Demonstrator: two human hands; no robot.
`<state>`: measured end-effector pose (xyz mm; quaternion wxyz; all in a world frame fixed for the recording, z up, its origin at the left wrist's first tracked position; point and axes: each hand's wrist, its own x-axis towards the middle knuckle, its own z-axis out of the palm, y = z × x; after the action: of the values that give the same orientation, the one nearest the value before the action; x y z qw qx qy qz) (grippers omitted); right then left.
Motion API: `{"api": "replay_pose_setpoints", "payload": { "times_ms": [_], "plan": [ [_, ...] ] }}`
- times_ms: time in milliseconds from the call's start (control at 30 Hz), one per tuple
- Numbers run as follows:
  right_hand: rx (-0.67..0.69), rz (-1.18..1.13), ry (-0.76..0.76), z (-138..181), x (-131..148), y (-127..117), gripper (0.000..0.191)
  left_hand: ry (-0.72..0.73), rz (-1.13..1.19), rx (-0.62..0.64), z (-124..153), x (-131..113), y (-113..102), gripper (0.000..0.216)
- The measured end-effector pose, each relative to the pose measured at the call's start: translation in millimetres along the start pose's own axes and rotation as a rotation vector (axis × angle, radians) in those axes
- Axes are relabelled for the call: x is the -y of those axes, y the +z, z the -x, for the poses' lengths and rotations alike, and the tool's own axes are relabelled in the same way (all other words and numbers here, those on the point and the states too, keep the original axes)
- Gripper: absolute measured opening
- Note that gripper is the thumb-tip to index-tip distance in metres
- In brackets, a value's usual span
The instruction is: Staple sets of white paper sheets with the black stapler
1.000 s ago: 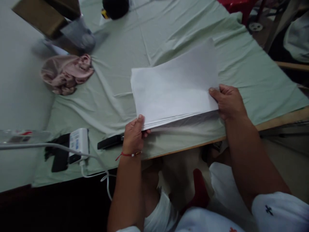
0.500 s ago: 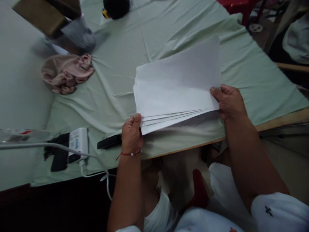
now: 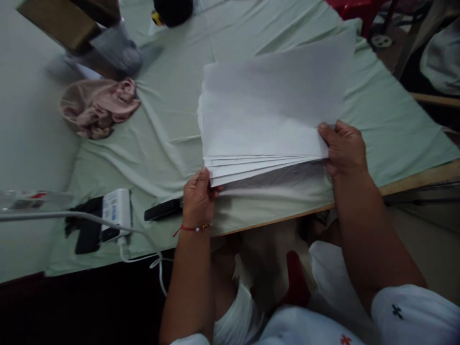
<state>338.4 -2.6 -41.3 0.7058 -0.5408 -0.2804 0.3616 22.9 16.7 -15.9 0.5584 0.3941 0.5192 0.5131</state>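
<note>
Between my hands, above the table, is a small stack of white paper sheets (image 3: 266, 110). Its near edges are fanned, so several layers show toward the left. My left hand (image 3: 199, 195), with a red string bracelet on the wrist, pinches the near left corner, thumb on top. My right hand (image 3: 344, 147) grips the near right part, its thumb lying on the top sheet and its other fingers underneath, mostly hidden. A black stapler-like object (image 3: 163, 210) lies on the cloth just left of my left hand, partly covered by it.
A pale green cloth (image 3: 161, 158) covers the table. At the left are a white power strip (image 3: 117, 213) with a cable and a crumpled pink cloth (image 3: 104, 108). A brown box (image 3: 59, 24) stands at the back left. Beyond the back right edge is a red plastic chair (image 3: 359, 14).
The sheets have swung up and away from me, and their far right corner now reaches farther back and right. My right hand has shifted slightly; my left hand has stayed nearly in place.
</note>
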Motion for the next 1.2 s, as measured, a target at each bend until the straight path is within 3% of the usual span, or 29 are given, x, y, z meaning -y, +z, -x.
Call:
{"api": "replay_pose_setpoints", "payload": {
  "times_ms": [200, 400, 700, 833, 1000, 1100, 1200],
  "plan": [
    [0.009, 0.014, -0.008, -5.9, -2.3, -6.2, 0.037, -0.013, -0.013, 0.050, 3.3, -4.4, 0.3, 0.060],
    [-0.048, -0.048, 0.009, -7.2, -2.1, -5.6, 0.030, -0.008, 0.001, 0.068, 8.3, -10.2, 4.0, 0.064],
    [-0.035, -0.076, 0.047, -6.5, -0.2, -4.7, 0.034, 0.042, 0.021, 0.145, 15.2, -12.3, -2.1, 0.052],
    [0.011, -0.049, 0.056, -5.5, 0.5, -4.4, 0.037, 0.056, 0.078, 0.107, 12.7, -9.7, -4.6, 0.044],
    [0.054, -0.004, 0.070, -2.7, -0.8, -4.1, 0.036, 0.026, 0.213, 0.012, 2.1, -1.8, -7.5, 0.049],
    [0.086, 0.014, 0.062, -1.2, -2.4, -3.9, 0.035, 0.003, 0.197, 0.021, -0.6, 0.7, -8.3, 0.052],
    [0.116, 0.035, 0.080, 0.5, -2.7, -2.7, 0.034, 0.024, 0.176, -0.005, -1.0, 1.7, -8.4, 0.041]
  ]
}}
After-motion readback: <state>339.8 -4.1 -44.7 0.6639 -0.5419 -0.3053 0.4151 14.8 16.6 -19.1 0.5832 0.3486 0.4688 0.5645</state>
